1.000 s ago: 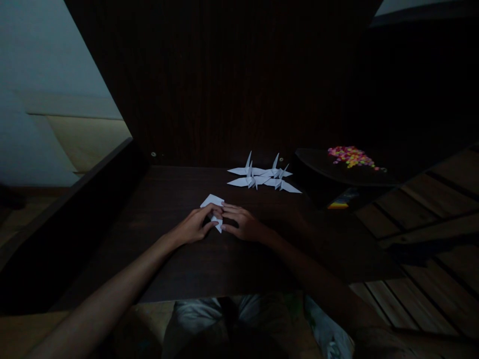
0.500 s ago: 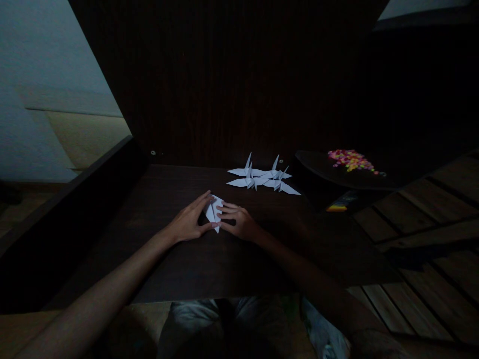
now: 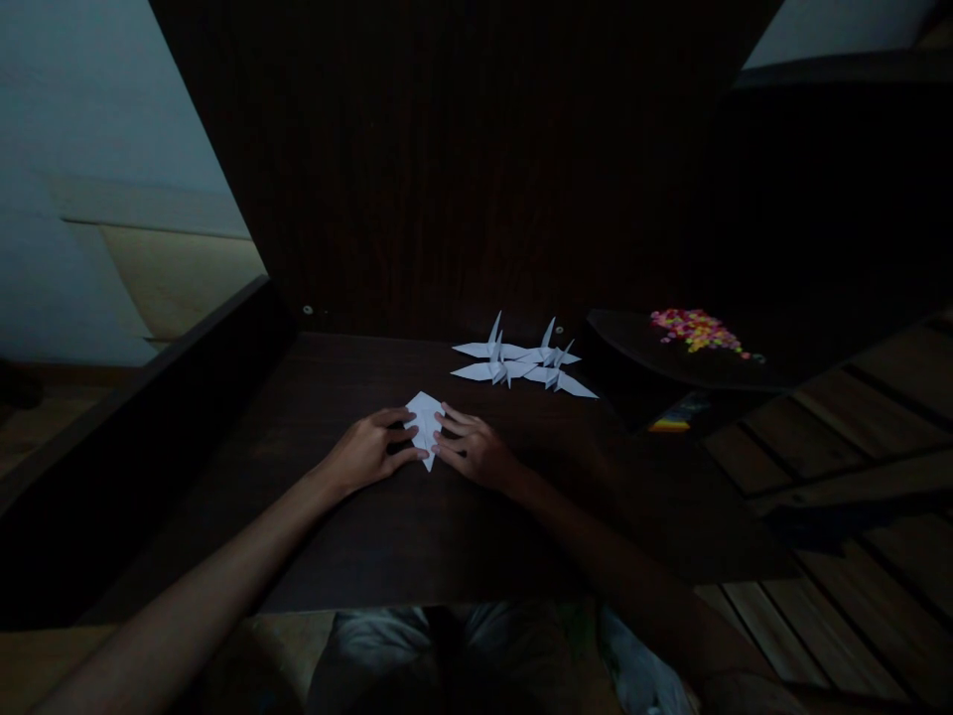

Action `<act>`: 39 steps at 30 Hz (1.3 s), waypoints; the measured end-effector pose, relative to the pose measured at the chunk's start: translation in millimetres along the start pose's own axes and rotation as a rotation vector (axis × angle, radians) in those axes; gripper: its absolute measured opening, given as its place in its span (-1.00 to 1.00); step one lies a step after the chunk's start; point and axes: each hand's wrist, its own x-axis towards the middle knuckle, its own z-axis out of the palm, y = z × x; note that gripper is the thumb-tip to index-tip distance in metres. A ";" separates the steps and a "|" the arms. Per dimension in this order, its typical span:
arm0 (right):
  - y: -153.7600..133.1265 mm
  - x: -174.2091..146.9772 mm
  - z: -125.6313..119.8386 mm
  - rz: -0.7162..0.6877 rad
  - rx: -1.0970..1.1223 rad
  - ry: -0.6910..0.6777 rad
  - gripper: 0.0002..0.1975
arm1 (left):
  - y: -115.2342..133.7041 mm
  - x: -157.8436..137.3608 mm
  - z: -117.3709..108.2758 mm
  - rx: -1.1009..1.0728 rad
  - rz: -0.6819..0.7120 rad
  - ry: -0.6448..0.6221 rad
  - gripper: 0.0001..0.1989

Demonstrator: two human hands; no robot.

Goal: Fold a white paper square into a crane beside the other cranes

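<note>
A small white folded paper [image 3: 425, 422], kite-shaped with its narrow tip toward me, lies on the dark tabletop. My left hand [image 3: 372, 446] grips its left edge with the fingertips and has the thumb near the lower tip. From the other side, my right hand [image 3: 480, 449] holds the right edge in the same manner. Between the two sets of fingertips, a centre crease shows. Farther back and to the right stand several white paper cranes [image 3: 495, 369], set close together with wings overlapping.
To the right, a dark curved shelf [image 3: 632, 348] carries a heap of small pink, red and yellow pieces [image 3: 700, 330]. Below it is a small packet with a yellow stripe [image 3: 668, 425]. A dark raised side panel [image 3: 149, 382] borders the left; a tall dark board [image 3: 462, 159] rises behind.
My left fingers have drawn back from the paper's top to its left edge, uncovering more of it. My right hand stays at the right edge. The view has tilted slightly.
</note>
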 end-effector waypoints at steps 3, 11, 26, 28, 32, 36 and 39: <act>-0.3 1.9 1.5 0.078 0.050 0.008 -0.80 | -2.6 0.1 1.1 -0.028 -0.006 -0.028 -0.57; -4.5 8.6 0.9 0.215 0.112 0.004 -0.85 | -0.6 2.4 1.5 -0.055 -0.034 -0.023 -0.54; 4.6 20.0 -0.2 0.267 0.228 0.155 -0.62 | 3.4 5.5 -4.3 -0.067 -0.035 -0.022 -0.57; 4.4 21.4 -0.1 0.267 0.223 0.154 -0.65 | 3.7 5.6 -4.9 -0.060 -0.033 -0.046 -0.60; 5.2 24.6 1.0 0.257 0.202 0.144 -0.71 | 4.1 5.1 -5.2 -0.039 -0.054 -0.094 -0.59; 7.2 29.0 1.1 0.233 0.192 0.144 -0.69 | 3.8 5.1 -4.6 -0.045 -0.050 -0.078 -0.58; 8.7 31.6 0.9 0.220 0.188 0.135 -0.65 | 2.9 5.4 -3.2 -0.050 -0.046 -0.054 -0.56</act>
